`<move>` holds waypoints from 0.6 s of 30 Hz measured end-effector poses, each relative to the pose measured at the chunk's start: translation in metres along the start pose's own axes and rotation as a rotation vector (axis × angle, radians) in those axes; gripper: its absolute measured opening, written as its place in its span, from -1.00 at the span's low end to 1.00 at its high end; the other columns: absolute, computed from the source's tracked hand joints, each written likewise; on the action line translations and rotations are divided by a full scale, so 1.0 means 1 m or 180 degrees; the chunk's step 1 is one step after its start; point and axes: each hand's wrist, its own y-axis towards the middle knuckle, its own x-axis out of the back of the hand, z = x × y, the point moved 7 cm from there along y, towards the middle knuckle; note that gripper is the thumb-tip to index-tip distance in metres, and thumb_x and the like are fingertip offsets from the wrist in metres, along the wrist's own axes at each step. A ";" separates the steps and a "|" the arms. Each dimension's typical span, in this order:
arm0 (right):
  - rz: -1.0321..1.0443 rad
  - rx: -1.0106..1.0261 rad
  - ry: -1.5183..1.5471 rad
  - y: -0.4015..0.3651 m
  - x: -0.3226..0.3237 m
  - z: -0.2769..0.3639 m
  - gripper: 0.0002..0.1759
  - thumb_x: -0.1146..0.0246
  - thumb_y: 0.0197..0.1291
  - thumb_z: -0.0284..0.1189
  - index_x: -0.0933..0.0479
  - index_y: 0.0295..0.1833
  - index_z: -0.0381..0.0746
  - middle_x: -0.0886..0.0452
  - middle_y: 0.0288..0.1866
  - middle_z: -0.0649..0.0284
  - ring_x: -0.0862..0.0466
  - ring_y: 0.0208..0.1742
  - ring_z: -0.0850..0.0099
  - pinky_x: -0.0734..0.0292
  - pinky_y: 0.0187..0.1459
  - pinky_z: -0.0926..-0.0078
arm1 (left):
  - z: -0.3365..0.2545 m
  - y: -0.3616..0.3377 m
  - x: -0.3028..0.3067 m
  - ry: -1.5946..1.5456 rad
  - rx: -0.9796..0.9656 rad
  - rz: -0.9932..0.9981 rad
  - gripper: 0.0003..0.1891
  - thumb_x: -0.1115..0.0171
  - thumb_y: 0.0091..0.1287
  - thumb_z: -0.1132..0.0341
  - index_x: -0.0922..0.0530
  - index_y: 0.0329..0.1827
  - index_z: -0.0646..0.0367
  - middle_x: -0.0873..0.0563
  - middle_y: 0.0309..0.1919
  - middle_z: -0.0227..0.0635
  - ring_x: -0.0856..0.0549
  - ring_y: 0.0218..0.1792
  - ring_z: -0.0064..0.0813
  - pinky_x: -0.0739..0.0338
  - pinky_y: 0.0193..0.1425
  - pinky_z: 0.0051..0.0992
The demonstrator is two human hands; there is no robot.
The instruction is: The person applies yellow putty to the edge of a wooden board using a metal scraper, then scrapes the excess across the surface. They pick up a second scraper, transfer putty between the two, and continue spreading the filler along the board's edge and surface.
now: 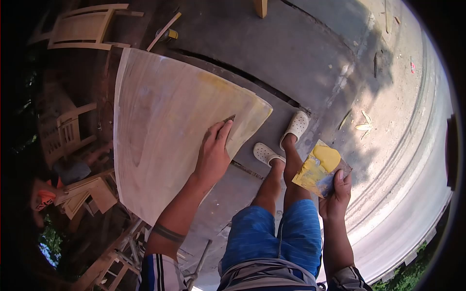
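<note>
My left hand (213, 148) is closed on a small dark scraper (231, 118), mostly covered by the fingers. Its tip rests on a large pale wooden panel (160, 121), near the panel's right end. Yellowish smears mark the panel's upper edge and right corner. On the right, away from the panel, my right hand (337, 194) grips a flat putty board (326, 184) by its lower corner, thumb on top. A thick mound of yellow putty (326, 157) lies on the board, with thinner smears around it.
A can (170, 34) with a stick across it stands beyond the panel. Wooden furniture frames (80, 26) fill the left side, where another person in orange (46, 196) is partly visible. My clogs (296, 123) stand on grey concrete, with a sunlit road (403, 140) at right.
</note>
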 end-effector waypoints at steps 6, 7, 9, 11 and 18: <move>-0.0270 -0.0063 -0.0071 -0.007 0.051 -0.012 -0.62 -0.02 0.39 -0.32 -0.23 0.20 -0.29 -0.48 0.09 0.15 -0.55 0.08 0.40 -0.49 0.11 0.41 | 0.136 0.119 0.057 0.0757 0.1527 -0.0549 -0.53 -0.01 0.09 0.58 -0.50 0.13 0.19 -0.57 0.01 -0.02 -0.53 0.08 -0.01 -0.42 0.16 -0.23; -0.0342 -0.0105 -0.0074 -0.010 0.059 -0.015 -0.62 -0.02 0.39 -0.32 -0.24 0.20 -0.29 -0.49 0.09 0.14 -0.55 0.08 0.40 -0.49 0.12 0.41 | 0.135 0.125 0.044 0.0651 0.1502 -0.0443 -0.53 -0.02 0.08 0.58 -0.51 0.13 0.18 -0.58 0.00 -0.03 -0.54 0.07 -0.02 -0.42 0.16 -0.24; -0.0433 -0.0118 -0.0077 -0.014 0.074 -0.018 -0.63 -0.02 0.39 -0.33 -0.25 0.19 -0.30 -0.49 0.09 0.14 -0.55 0.08 0.41 -0.48 0.12 0.41 | 0.122 0.133 0.015 0.0429 0.1442 -0.0241 -0.54 -0.04 0.07 0.57 -0.53 0.11 0.16 -0.60 -0.02 -0.04 -0.56 0.05 -0.04 -0.43 0.15 -0.26; -0.0490 -0.0088 -0.0034 -0.012 0.080 -0.017 -0.64 -0.01 0.39 -0.33 -0.25 0.18 -0.30 -0.49 0.09 0.14 -0.55 0.07 0.41 -0.47 0.12 0.41 | 0.041 0.113 -0.025 0.0838 0.1038 0.0202 -0.50 -0.07 0.08 0.57 -0.48 0.17 0.16 -0.57 0.03 -0.05 -0.54 0.07 -0.02 -0.42 0.17 -0.27; -0.0590 0.0083 0.0100 -0.007 0.089 0.001 -0.64 -0.04 0.38 -0.33 -0.28 0.16 -0.32 -0.51 0.05 0.12 -0.56 0.05 0.40 -0.47 0.10 0.42 | -0.047 0.051 -0.092 0.1508 -0.0266 0.0921 -0.50 -0.09 0.12 0.56 -0.39 0.20 0.33 -0.48 0.09 0.02 -0.50 0.09 0.00 -0.37 0.17 -0.11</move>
